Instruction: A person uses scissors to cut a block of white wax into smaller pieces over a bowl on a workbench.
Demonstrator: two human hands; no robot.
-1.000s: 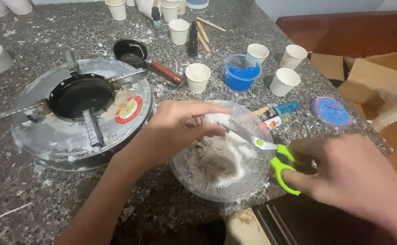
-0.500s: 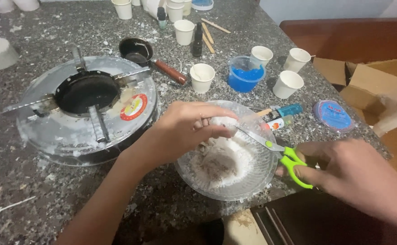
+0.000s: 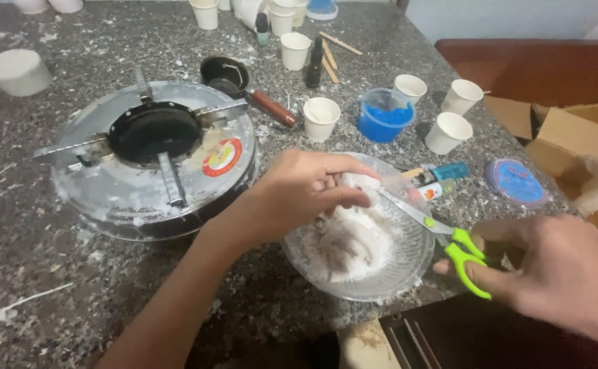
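Here the left hand pinches a white wax lump over the clear bowl. The right hand grips green-handled scissors, blades running lengthwise up-left toward that lump, tips just beside the left fingertips.

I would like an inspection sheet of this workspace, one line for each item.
Surface: speckled stone counter, spattered with white residue.
Job's things: clear bowl of white flaky material; green-handled scissors, blades over the bowl.
Clutter: round metal burner, small dark pan, blue-filled tub, white paper cups, wooden sticks, blue lid.
Hands: left hand pinches a white lump; right hand holds the scissors.
Cables: nothing seen.
Surroundings: cardboard box.
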